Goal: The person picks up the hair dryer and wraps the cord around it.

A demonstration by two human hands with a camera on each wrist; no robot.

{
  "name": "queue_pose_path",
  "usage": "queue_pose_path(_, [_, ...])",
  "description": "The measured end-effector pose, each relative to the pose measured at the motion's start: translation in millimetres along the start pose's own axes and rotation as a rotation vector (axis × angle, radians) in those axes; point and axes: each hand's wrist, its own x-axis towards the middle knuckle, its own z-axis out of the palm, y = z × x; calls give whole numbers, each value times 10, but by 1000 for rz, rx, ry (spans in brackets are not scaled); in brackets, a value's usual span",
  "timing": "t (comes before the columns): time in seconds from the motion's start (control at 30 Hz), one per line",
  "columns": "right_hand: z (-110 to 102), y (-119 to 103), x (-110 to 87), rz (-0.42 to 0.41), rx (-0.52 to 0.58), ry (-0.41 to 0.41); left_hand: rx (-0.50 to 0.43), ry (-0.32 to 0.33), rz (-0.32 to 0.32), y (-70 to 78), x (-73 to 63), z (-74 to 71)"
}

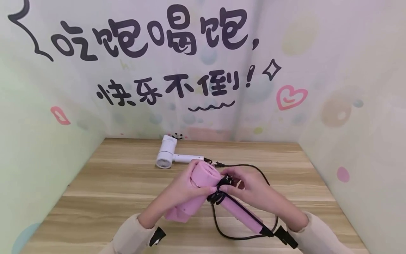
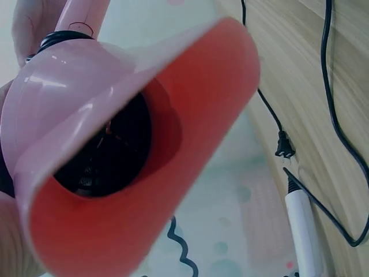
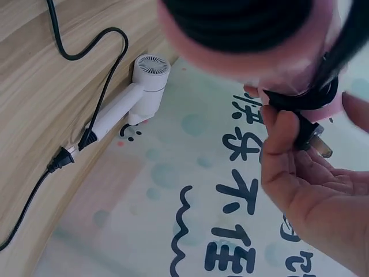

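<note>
A pink hair dryer (image 1: pixel 204 176) is held up over the table, its handle slanting toward the lower right in the head view. My left hand (image 1: pixel 185 185) grips it round the barrel, thumb reaching toward the handle joint. A black cord (image 1: pixel 216 197) is wound in several turns round the top of the handle. With my right hand (image 1: pixel 253 187) I pinch the black plug (image 3: pixel 305 135) of that cord, its metal prongs sticking out past the fingers. In the left wrist view the wide flared nozzle (image 2: pixel 202 86) faces the camera, reddish inside.
A white hair dryer (image 1: pixel 166 153) lies at the back of the wooden table (image 1: pixel 120 176). Its black cord (image 1: pixel 244 164) loops over the tabletop under my hands, with the plug (image 3: pixel 61 158) lying close to the white handle. Printed wall sheets (image 1: pixel 317 70) border the table.
</note>
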Motion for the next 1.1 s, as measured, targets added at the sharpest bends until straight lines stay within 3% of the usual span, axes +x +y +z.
queue_pose_path(0.17, [64,10,-92,72,76,-105,18,32,-55,-24,26,-13])
queue_pose_path(0.27, [150,19,-137,101,92,-94,24,33,-78,-39,49,-17])
queue_pose_path(0.4, [308,32,-185,106,45,-8,19,12,-75,-67,93,-10])
queue_pose_path(0.6, [534,106,-188,-3,-134,186,26,-2,-116,-145,141,18])
queue_pose_path(0.77, [667,183,-172,-40,-240,318,53,5,-142,-191,168,53])
queue_pose_path(0.93, [718,257,-165,-70,-233,373,93,23,-145,-216,203,99])
queue_pose_path(1.0, [702,277,-173,-40,-198,367,107,27,-135,-233,214,113])
queue_pose_path(1.1, [641,307,-198,49,-140,361,88,33,-68,-263,229,101])
